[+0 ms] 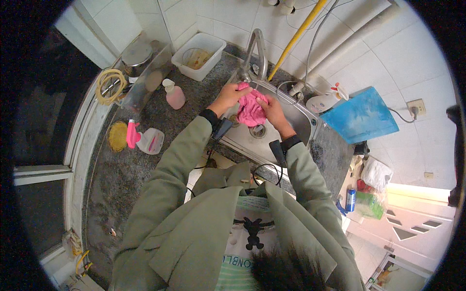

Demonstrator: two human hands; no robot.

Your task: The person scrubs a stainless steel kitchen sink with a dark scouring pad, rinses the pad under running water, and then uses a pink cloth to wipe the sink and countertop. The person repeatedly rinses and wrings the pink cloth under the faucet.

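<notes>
A crumpled pink cloth [251, 111] hangs between my hands above a stainless steel sink [296, 120]. My left hand [231, 95] pinches its upper left part just in front of the faucet [258, 51]. On the cloth's right side, my right hand [273, 111] grips the edge with thumb and fingers. Below the cloth's lower end the round drain [258, 131] shows in the basin floor. Whether water runs from the spout I cannot tell. Dark bands with black devices sit on both wrists.
Left on the dark stone counter [120, 189] are a pink soap pump bottle [175, 96], a spray bottle [151, 141], a yellow round scrubber [118, 136] and a white plastic tub [198, 58]. Right of the sink stand another spray bottle [325, 100] and a blue board [360, 115] against the tiles.
</notes>
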